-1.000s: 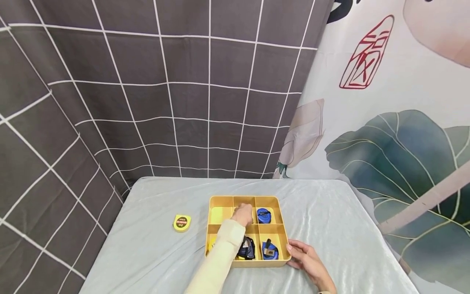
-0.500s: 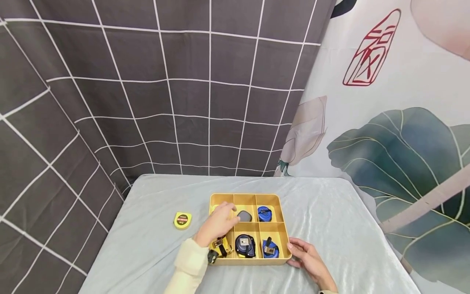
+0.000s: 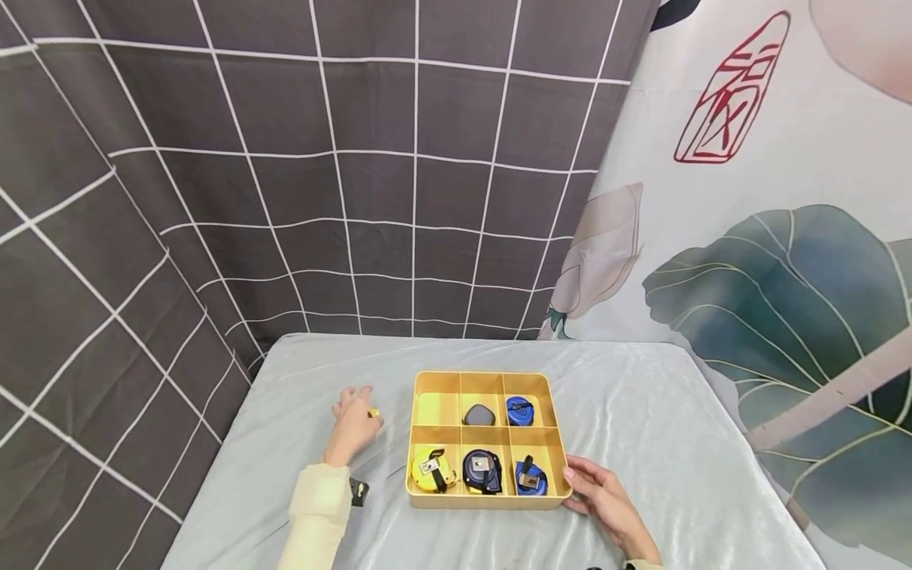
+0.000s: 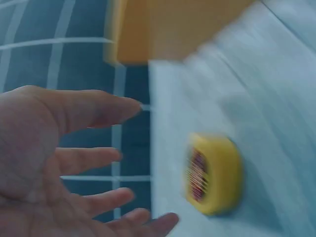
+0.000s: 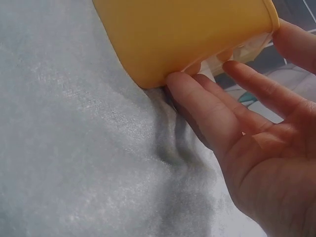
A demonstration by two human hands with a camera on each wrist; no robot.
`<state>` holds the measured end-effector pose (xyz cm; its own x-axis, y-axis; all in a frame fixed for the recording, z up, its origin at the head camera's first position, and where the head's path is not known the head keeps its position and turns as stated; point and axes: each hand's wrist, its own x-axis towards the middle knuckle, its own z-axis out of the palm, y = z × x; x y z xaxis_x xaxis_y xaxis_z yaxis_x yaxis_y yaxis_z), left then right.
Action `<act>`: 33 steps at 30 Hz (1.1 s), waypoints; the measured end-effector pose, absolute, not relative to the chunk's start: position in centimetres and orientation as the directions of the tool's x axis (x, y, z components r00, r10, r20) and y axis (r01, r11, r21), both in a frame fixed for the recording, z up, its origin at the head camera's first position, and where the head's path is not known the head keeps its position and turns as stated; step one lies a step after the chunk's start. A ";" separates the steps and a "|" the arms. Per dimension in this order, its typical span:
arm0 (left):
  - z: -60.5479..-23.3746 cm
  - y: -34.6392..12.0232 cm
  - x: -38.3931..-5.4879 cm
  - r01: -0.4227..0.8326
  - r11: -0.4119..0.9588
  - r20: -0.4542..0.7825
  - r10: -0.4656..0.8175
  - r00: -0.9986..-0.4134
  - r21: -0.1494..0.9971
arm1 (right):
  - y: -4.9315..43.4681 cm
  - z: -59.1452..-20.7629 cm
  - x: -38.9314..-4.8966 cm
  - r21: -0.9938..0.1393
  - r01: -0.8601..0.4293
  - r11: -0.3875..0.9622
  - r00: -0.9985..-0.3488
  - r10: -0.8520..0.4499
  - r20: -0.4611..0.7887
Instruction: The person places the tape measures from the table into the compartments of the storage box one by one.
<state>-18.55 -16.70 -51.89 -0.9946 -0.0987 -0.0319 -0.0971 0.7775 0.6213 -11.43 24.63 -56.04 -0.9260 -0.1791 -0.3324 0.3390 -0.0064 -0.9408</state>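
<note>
My left hand (image 3: 355,423) is over the yellow tape measure (image 4: 215,173) on the cloth, left of the box. In the left wrist view its fingers are spread, with a gap between them and the tape measure. The head view shows only a sliver of that tape measure past the hand. My right hand (image 3: 602,499) holds the front right corner of the yellow divided box (image 3: 499,502), fingers and thumb against its rim and lower edge. In the box sit a yellow tape measure (image 3: 445,467), a dark one (image 3: 468,478), two blue ones (image 3: 520,412) and a dark grey rounded thing (image 3: 480,415).
A pale cloth (image 3: 663,427) covers the table. Behind it hangs a dark curtain with white grid lines (image 3: 370,190), and a printed leaf curtain (image 3: 784,277) hangs at the right. A small black device (image 3: 359,491) shows beside the left wrist.
My left hand has come out of the box's back middle compartment and moved left to the loose yellow tape measure. The grey thing has come into view in that compartment. My right hand stays on the corner.
</note>
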 end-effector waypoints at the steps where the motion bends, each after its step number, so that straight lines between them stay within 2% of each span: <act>1: -52.4 -17.1 -18.7 -0.112 0.781 -0.050 -0.103 -0.993 0.614 | 24.6 -56.1 -11.4 -0.940 0.341 -0.008 -0.925 -0.180 -0.334; 15: -54.7 -17.4 -19.4 -0.193 0.846 -0.152 -0.134 -0.979 0.497 | 24.6 -55.8 -11.5 -0.945 0.326 0.000 -0.927 -0.197 -0.320; 25: -55.1 -17.0 -19.9 -0.228 0.812 -0.109 -0.202 -0.973 0.537 | 24.7 -55.8 -11.4 -0.945 0.327 -0.007 -0.924 -0.214 -0.318; 33: -54.5 -16.6 -19.8 -0.205 0.803 -0.081 -0.193 -0.978 0.560 | 24.8 -55.8 -11.3 -0.941 0.340 -0.001 -0.919 -0.213 -0.332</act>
<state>-19.79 -16.56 -54.49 -0.9779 -0.1926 -0.0811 -0.2046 0.8030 0.5597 -11.34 24.78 -55.82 -0.9190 -0.2133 -0.3316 0.3397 -0.0015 -0.9405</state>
